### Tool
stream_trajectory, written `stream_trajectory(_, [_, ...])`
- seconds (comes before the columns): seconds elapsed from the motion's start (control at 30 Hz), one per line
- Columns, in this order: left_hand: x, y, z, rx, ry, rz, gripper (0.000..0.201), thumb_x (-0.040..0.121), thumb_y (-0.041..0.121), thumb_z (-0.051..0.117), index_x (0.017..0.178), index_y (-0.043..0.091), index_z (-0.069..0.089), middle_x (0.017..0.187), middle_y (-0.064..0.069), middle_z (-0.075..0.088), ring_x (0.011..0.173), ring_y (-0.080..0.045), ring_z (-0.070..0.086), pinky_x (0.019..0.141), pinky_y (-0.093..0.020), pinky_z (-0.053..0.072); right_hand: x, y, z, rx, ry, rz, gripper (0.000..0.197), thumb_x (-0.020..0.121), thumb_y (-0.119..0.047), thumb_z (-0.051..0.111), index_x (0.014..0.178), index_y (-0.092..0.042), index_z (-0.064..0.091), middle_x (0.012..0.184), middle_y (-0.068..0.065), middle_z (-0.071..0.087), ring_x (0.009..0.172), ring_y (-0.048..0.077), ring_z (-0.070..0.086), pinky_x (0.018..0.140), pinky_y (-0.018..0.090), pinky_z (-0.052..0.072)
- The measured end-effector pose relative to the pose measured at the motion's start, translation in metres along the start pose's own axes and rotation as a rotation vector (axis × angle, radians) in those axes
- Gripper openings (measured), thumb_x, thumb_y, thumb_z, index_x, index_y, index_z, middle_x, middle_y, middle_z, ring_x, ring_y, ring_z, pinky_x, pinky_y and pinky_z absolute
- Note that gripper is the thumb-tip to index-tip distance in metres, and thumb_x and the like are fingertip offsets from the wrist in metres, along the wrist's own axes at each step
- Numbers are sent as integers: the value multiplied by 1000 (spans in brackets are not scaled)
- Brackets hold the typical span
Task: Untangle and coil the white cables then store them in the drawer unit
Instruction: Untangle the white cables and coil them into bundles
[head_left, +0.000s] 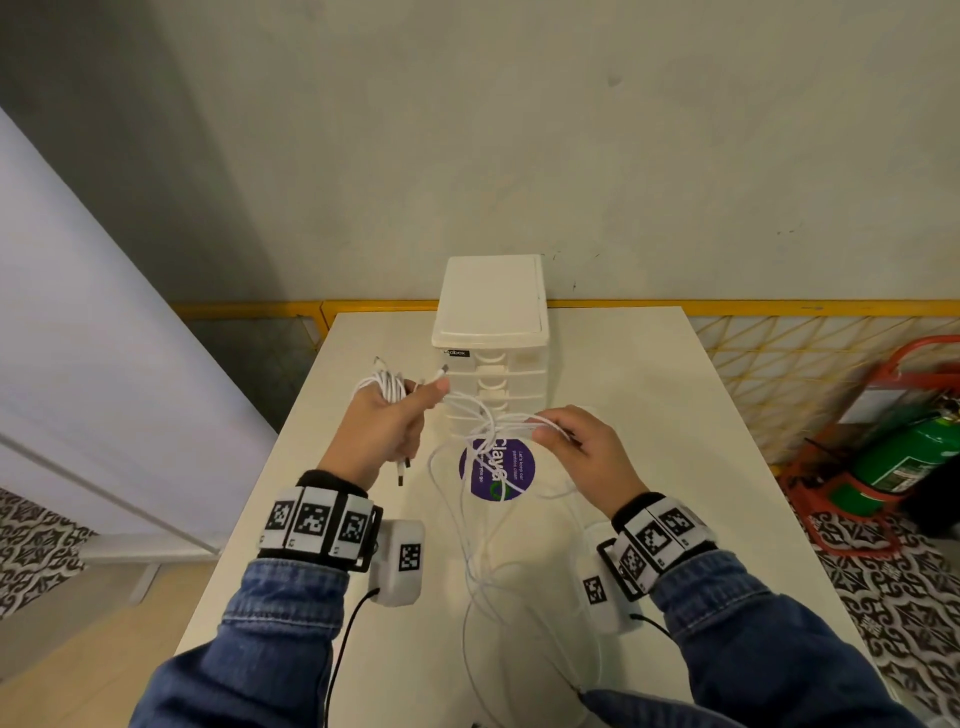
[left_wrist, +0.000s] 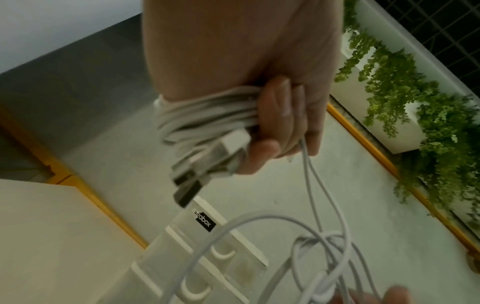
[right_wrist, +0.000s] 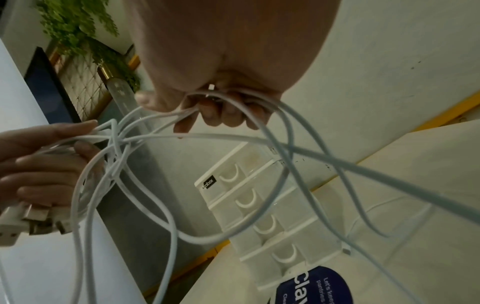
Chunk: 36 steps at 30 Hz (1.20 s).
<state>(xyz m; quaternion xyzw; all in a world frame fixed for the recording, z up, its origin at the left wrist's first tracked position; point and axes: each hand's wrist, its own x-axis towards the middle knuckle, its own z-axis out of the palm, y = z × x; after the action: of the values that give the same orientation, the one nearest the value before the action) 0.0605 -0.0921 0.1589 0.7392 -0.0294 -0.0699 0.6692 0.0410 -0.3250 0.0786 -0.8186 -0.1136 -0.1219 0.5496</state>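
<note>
My left hand (head_left: 396, 415) grips a coiled bundle of white cable (head_left: 384, 387) above the table, left of the drawer unit; the coil (left_wrist: 207, 115) and two USB plugs (left_wrist: 207, 164) show in its fist. Loose white cables (head_left: 488, 431) run from it in a tangle to my right hand (head_left: 576, 447), whose curled fingers (right_wrist: 215, 111) hold several strands. The knot (right_wrist: 116, 144) hangs between both hands. Long loops (head_left: 483, 571) trail down over the table toward me. The white drawer unit (head_left: 491, 332) stands at the table's far middle, its drawers (right_wrist: 259, 205) closed.
A round purple sticker (head_left: 498, 467) lies on the white table (head_left: 649, 395) in front of the drawers. A green fire extinguisher in a red stand (head_left: 898, 447) is on the floor at right. A yellow railing (head_left: 753, 307) runs behind the table.
</note>
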Motion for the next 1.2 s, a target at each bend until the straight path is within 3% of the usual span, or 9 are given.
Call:
stream_trajectory(0.2, [-6, -4, 13, 77, -242, -64, 49, 70, 56, 67, 57, 14, 49, 39, -1, 29, 33, -15, 22, 43, -25, 23, 6, -12, 7, -69, 6, -14, 10, 89, -14, 60, 86, -14, 70, 79, -3, 59, 74, 2, 55, 71, 9, 39])
stream_trajectory(0.33, [-8, -2, 20, 134, -341, -95, 50, 72, 48, 76, 68, 4, 53, 38, -1, 30, 33, -14, 22, 43, -23, 20, 11, -21, 6, -95, 84, -25, 10, 89, -14, 60, 82, -13, 68, 75, -9, 54, 70, 0, 52, 66, 8, 37])
stream_trajectory(0.5, [-9, -6, 19, 249, -399, -114, 51, 68, 39, 80, 67, -3, 53, 46, -6, 34, 36, -16, 25, 41, -21, 22, 16, -26, -5, -136, 242, -14, 11, 89, -15, 59, 85, -13, 68, 78, -4, 57, 72, -2, 53, 68, 6, 37])
stream_trajectory(0.67, [-6, -16, 12, 354, -255, -84, 37, 81, 16, 72, 59, -6, 52, 46, -10, 41, 35, -19, 34, 42, -23, 31, 16, -12, -23, -252, 457, 61, 16, 91, -20, 56, 88, -11, 69, 81, 3, 59, 74, 19, 57, 72, 27, 44])
stream_trajectory(0.77, [-1, -22, 10, 333, -157, -87, 48, 83, 22, 71, 67, -20, 53, 51, -13, 44, 35, -19, 35, 41, -21, 33, 13, -4, -25, -326, 489, 81, 17, 91, -21, 56, 88, -12, 71, 80, 5, 62, 74, 22, 59, 71, 33, 46])
stream_trajectory(0.9, [3, -26, 10, 325, -18, -59, 45, 81, 25, 73, 59, -9, 55, 49, -15, 44, 37, -21, 36, 41, -22, 34, 9, 4, -23, -397, 506, 105, 17, 91, -21, 56, 87, -13, 71, 80, 5, 65, 74, 24, 59, 73, 41, 48])
stream_trajectory(0.97, [1, -23, 18, 276, 1, -30, 42, 82, 23, 71, 63, -12, 57, 48, -14, 43, 36, -21, 35, 41, -22, 33, 8, 8, -20, -415, 485, 157, 19, 92, -23, 53, 90, -15, 70, 84, 5, 65, 78, 25, 59, 76, 44, 48])
stream_trajectory(1.1, [-6, -20, 37, 230, -41, 41, 33, 87, 22, 66, 77, -9, 67, 42, -10, 42, 38, -22, 35, 45, -25, 32, 8, 12, -14, -524, 234, 307, 22, 95, -28, 48, 107, -19, 64, 105, 7, 62, 100, 27, 56, 87, 43, 44])
stream_trajectory(1.2, [-6, -20, 42, 250, -39, 49, 30, 88, 23, 66, 75, -4, 70, 37, -6, 42, 36, -22, 36, 46, -27, 31, 4, 4, -8, -485, 320, 20, 24, 92, -23, 51, 113, -16, 62, 108, 6, 59, 102, 21, 51, 88, 37, 44])
